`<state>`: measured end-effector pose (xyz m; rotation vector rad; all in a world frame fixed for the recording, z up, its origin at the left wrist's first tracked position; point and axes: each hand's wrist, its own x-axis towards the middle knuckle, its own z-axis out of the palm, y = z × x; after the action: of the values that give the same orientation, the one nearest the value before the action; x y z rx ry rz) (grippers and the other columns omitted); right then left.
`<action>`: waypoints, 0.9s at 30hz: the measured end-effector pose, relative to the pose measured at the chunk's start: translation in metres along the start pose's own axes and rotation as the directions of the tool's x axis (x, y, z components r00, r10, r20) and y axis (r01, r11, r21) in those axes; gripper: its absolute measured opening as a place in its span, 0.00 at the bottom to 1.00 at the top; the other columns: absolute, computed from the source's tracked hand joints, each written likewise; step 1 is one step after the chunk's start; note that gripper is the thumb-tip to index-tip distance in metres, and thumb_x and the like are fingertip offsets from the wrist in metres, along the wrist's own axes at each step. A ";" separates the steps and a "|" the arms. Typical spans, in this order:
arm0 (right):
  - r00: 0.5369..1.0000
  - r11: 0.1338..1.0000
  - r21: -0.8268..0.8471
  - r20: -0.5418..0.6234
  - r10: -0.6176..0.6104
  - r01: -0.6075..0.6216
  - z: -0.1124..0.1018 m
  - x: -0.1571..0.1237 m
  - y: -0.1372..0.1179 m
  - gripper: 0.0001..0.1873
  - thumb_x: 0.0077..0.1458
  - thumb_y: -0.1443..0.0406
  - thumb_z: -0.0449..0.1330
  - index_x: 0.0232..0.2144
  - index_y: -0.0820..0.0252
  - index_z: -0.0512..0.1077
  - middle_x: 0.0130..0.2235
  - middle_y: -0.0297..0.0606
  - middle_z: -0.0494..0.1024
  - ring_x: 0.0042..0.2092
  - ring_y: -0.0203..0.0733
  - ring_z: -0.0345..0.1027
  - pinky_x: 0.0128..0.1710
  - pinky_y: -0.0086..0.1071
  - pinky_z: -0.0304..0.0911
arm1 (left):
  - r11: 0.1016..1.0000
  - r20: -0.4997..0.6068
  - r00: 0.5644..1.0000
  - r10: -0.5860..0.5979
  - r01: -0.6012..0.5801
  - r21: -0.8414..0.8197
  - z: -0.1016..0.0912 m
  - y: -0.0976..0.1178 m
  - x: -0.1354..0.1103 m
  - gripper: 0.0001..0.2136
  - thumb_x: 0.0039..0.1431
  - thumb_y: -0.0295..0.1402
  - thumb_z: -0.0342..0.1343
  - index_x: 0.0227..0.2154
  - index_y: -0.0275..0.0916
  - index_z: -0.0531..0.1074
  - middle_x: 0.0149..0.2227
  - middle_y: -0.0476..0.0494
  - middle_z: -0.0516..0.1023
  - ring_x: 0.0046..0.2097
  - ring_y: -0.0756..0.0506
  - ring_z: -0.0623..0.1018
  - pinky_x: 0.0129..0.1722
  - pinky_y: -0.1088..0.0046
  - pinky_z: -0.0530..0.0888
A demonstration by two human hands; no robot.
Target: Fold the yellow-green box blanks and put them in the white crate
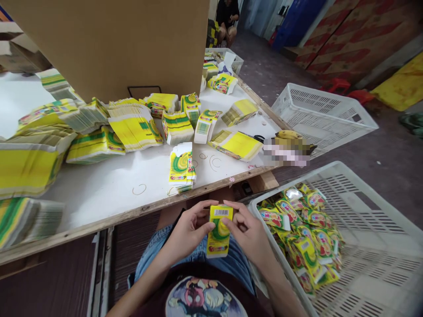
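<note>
A small yellow and green carton (218,237), with a barcode at its top end, is held upright over my lap. My left hand (195,222) grips its left side, thumb on the front face and fingers at the upper edge. On the other side my right hand (243,225) holds it, thumb pressed on the front and fingers curled near the top. Just beyond, at the table edge, lies a short stack of flat cartons (181,165). To my right a white plastic crate (373,229) contains a heap of yellow-green cartons (307,233).
Bundles of flat cartons (135,127) spread across the white table (109,180). A large cardboard box (125,44) stands behind them. Bananas (288,134) lie at the table's right corner. Another white crate (317,119) sits beyond. A person (227,20) is seated far back.
</note>
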<state>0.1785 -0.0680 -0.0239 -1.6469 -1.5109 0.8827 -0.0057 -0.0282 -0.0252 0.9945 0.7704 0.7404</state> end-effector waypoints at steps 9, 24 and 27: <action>0.937 0.981 -0.163 -0.316 -0.151 0.104 -0.027 -0.008 -0.011 0.10 0.62 0.61 0.58 0.42 0.54 0.79 0.42 0.44 0.80 0.46 0.52 0.72 0.50 0.49 0.65 | 0.922 -0.125 0.957 0.260 -0.208 0.326 0.008 0.006 0.009 0.16 0.60 0.31 0.59 0.52 0.41 0.73 0.52 0.38 0.79 0.53 0.39 0.78 0.55 0.60 0.73; 0.915 0.975 -0.165 -0.349 -0.201 0.151 -0.003 0.011 -0.025 0.09 0.62 0.61 0.59 0.42 0.56 0.76 0.43 0.43 0.77 0.47 0.50 0.70 0.50 0.45 0.63 | 0.586 -0.569 0.679 0.464 0.247 0.772 -0.080 0.032 0.024 0.12 0.59 0.44 0.54 0.36 0.39 0.71 0.32 0.46 0.78 0.31 0.45 0.75 0.31 0.71 0.67; 0.936 0.981 -0.105 -0.296 -0.190 0.166 0.004 0.015 -0.034 0.09 0.62 0.61 0.59 0.42 0.55 0.76 0.43 0.42 0.78 0.45 0.48 0.70 0.47 0.42 0.65 | 0.596 -0.531 0.744 0.406 0.225 0.771 -0.080 0.029 0.028 0.14 0.57 0.46 0.57 0.30 0.40 0.71 0.26 0.48 0.77 0.26 0.46 0.73 0.27 0.72 0.65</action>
<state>0.1592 -0.0509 0.0027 -1.5866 -1.4633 0.4517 -0.0631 0.0400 -0.0316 1.6341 1.8311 0.8693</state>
